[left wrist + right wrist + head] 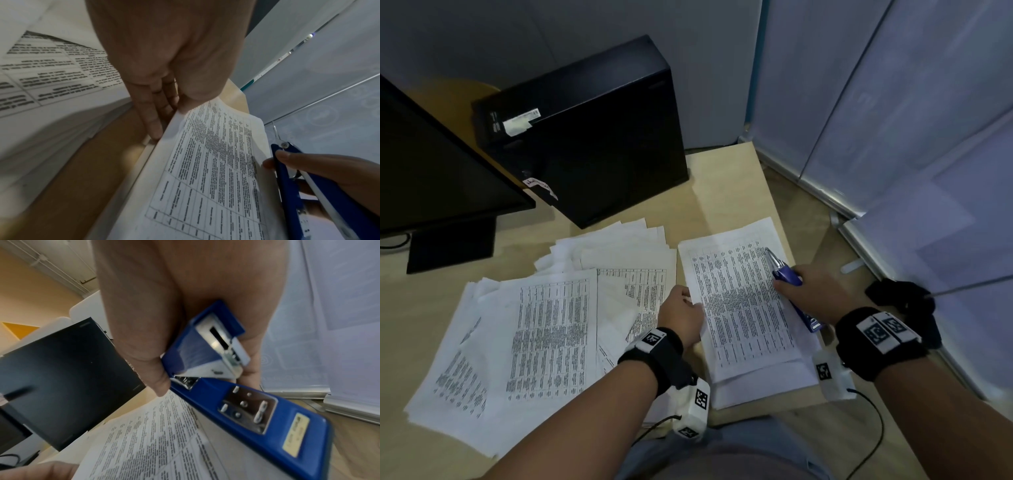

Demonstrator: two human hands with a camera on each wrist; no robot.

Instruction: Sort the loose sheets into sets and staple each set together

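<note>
The right hand [812, 291] grips a blue stapler [787, 275] with its arms spread apart, the stapler lying over the right edge of a printed set of sheets [739, 308] on the tabletop [726, 178]. The left hand [681, 317] pinches the left edge of that same set, thumb on top and fingers [153, 113] under the paper, so the set lies between the two hands. Just to the left of the left hand a loose spread of printed sheets [544, 318] fans over the tabletop, and beyond the hands stands a black computer case [592, 137] beside a dark monitor [438, 164].
</note>
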